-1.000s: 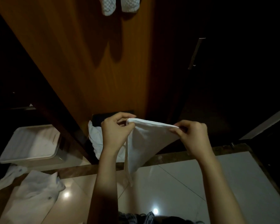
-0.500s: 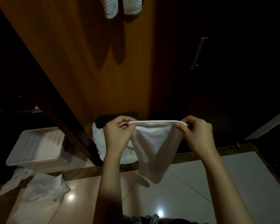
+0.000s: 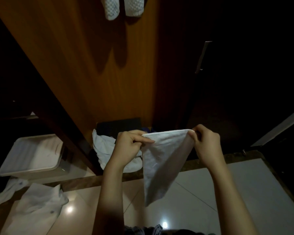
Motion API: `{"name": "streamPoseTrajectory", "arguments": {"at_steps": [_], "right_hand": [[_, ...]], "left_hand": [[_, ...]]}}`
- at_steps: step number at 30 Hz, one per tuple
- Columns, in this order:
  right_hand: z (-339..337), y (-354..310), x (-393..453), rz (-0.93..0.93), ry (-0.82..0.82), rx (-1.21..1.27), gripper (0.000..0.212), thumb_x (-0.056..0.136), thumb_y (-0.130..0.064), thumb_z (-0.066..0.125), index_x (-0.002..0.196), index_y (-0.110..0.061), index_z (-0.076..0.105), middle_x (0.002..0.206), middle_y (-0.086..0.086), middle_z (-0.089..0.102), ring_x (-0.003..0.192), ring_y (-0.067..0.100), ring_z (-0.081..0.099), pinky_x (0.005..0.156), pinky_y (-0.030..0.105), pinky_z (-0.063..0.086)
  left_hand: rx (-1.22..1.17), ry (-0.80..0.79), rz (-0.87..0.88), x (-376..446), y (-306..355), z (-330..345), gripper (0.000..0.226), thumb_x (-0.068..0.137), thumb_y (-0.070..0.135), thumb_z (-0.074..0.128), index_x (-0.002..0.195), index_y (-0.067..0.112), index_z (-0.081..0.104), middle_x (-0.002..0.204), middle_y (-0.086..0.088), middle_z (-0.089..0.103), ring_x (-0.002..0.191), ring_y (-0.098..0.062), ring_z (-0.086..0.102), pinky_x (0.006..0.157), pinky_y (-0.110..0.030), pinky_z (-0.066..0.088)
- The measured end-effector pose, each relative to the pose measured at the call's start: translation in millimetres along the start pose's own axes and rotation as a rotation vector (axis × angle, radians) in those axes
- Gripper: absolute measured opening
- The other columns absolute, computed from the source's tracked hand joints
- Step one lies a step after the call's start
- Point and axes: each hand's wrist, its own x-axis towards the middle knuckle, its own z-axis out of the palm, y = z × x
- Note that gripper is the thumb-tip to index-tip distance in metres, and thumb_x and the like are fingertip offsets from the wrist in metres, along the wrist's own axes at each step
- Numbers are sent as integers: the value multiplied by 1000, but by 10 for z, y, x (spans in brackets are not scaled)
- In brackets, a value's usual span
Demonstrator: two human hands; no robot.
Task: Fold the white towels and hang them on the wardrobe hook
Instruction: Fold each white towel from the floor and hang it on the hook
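Observation:
I hold a small white towel (image 3: 159, 160) up in front of me by its top edge. My left hand (image 3: 129, 145) pinches the left corner and my right hand (image 3: 205, 143) pinches the right corner. The cloth hangs down in a narrow tapering fold to a point above the tiled floor. Two white waffle-weave towels (image 3: 124, 7) hang high on the brown wardrobe door (image 3: 100, 73) at the top of the view; the hook itself is out of frame. More white cloth (image 3: 105, 150) lies piled at the wardrobe's foot behind my left hand.
A white plastic bin (image 3: 31, 156) stands on the floor at the left. White garments (image 3: 37, 206) lie spread on the glossy floor tiles (image 3: 244, 192) at lower left. A dark door with a metal handle (image 3: 201, 56) is at the right.
The towel's top edge stays stretched between both hands, which have shifted slightly right. The hanging part has drawn in from a broad triangle to a longer, narrower fold.

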Motion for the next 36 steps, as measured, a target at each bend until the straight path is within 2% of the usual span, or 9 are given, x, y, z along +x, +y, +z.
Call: {"name": "streamPoseTrajectory", "arguments": {"at_steps": [4,8,14,19,25,29,31,33,36], "right_hand": [[-15,-2,-25,-45,-101,-32,3,94,-24,54,92,-25,56,76,-8,58,66,4,58,54,16,42],[-14,-3,-24,-92,-247,-198,4,93,-25,55,95,-22,57,77,-5,59,66,6,58,58,22,48],[-8,6,-36,-122,-205,-313,5,91,-27,58,93,-22,59,81,-5,59,67,3,54,59,18,42],[7,-33,-27,-116,-239,-323,10,94,-34,52,93,-25,50,71,-7,54,59,4,52,51,17,37],[58,-101,-39,-67,-290,-95,9,95,-29,51,97,-27,43,76,-3,60,64,10,61,61,29,56],[95,-118,-79,-242,-339,47,10,93,-23,53,98,-30,48,75,2,64,63,14,64,60,41,56],[106,-145,-105,-319,-359,139,24,93,-20,52,112,-35,53,85,-4,66,66,11,65,61,36,56],[103,-175,-104,-357,-396,128,45,92,-15,51,128,-42,49,90,-10,67,58,7,61,55,21,53],[106,-206,-88,-357,-432,-37,45,91,-18,51,126,-46,51,71,-6,64,52,6,57,49,14,45]], "left_hand": [[461,-115,19,28,-24,30,51,84,-8,46,80,33,76,96,21,54,90,-4,52,68,-12,39],[726,-262,19,17,-30,118,47,88,1,47,94,41,73,95,13,49,86,-11,52,66,-23,32],[662,-267,1,16,-80,184,54,85,5,48,121,44,58,90,7,49,78,-12,49,58,-22,30],[563,-107,11,64,-81,271,46,89,9,48,125,36,58,91,11,42,72,-5,43,55,-15,27],[535,-83,10,89,-108,262,47,87,20,57,131,34,49,98,16,35,75,-3,44,58,-12,30],[507,-63,-9,103,-128,260,52,90,13,56,136,32,43,103,16,33,84,-2,44,67,-13,39],[497,-34,13,107,-106,235,53,90,11,55,136,34,42,102,15,34,80,-3,43,61,-11,34],[522,-7,52,101,-87,212,55,89,9,54,134,38,44,98,16,34,74,-3,43,56,-11,29],[520,17,98,69,-66,193,54,89,7,55,130,41,48,94,18,35,74,2,43,53,-10,28]]}}
